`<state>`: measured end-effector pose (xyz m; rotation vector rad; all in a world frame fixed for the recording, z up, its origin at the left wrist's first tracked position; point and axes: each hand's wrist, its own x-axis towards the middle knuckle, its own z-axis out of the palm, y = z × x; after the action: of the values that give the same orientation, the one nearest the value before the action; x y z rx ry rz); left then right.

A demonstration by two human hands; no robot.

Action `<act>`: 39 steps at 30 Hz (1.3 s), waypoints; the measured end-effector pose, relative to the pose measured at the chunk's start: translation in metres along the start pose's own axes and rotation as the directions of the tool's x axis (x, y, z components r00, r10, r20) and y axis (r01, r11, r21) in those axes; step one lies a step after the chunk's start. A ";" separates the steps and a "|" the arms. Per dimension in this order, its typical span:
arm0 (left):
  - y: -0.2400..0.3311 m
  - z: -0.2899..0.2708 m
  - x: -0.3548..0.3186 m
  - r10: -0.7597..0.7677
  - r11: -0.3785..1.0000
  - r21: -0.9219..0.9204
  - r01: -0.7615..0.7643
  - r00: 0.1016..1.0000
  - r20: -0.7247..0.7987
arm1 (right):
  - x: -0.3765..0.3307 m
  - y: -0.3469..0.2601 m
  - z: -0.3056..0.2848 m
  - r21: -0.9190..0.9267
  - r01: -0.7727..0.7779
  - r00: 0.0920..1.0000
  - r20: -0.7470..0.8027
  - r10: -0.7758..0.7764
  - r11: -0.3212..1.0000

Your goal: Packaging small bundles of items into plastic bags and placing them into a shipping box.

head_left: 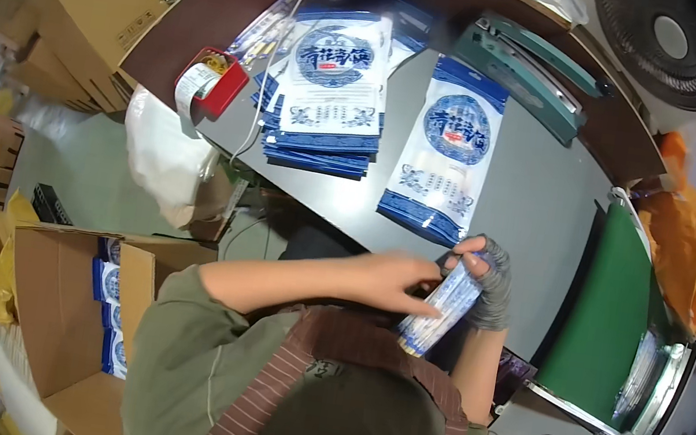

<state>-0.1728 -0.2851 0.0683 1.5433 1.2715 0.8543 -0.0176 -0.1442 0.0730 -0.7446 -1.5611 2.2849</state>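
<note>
holding a slim blue-and-white pouch (442, 306) close to the chest, both hands are closed round it: the right hand (488, 283), in a grey fingerless glove, wraps its upper end with fingers curled tight, while the bare left hand (397, 282) pinches it from the left, thumb and fingertips meeting on its edge. the pouch runs slanted between the two hands, its lower end sticking out below the fingers, above the striped apron (323, 392).

on the grey table (536, 208) lies one single flat pouch (449, 150), white with blue bands at top and bottom and a round blue emblem, just beyond the hands. to its left sits one stack of the same pouches (333, 86), fanned slightly, how many i cannot tell. a red tape dispenser (211, 81) with a white label roll stands at the table's left corner. one teal heat sealer (525, 64) lies at the far edge, well apart from the hands.

lower left, an open cardboard box (59, 310) holds more blue-and-white pouches (108, 308) standing along its wall. a green conveyor belt (610, 317) runs at the right.
</note>
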 end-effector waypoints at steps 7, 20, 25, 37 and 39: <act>-0.075 -0.130 -0.105 0.280 0.430 0.809 0.400 0.793 -0.541 | 0.016 0.000 0.035 0.096 -0.030 1.000 -0.002 0.030 0.995; -0.090 -0.201 -0.079 -0.091 0.969 0.133 0.209 0.798 -0.596 | -0.004 0.006 0.028 0.096 0.028 0.993 -0.117 -0.017 0.995; -0.079 -0.190 -0.048 -0.358 0.932 -0.252 0.260 0.769 -0.529 | -0.025 0.013 0.012 0.169 0.094 0.982 -0.177 -0.063 0.981; -0.019 -0.020 0.061 0.501 0.702 0.697 -0.147 0.797 -0.337 | -0.076 0.013 -0.001 0.242 0.299 0.921 -0.326 -0.213 0.923; -0.025 0.033 0.073 0.385 0.786 0.593 -0.174 0.888 -0.251 | -0.079 0.013 0.003 0.200 0.355 0.890 -0.372 -0.265 0.913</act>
<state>-0.1348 -0.2208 0.0311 2.1618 1.6862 1.0542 0.0473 -0.1903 0.0823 -0.7075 -1.1020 1.9503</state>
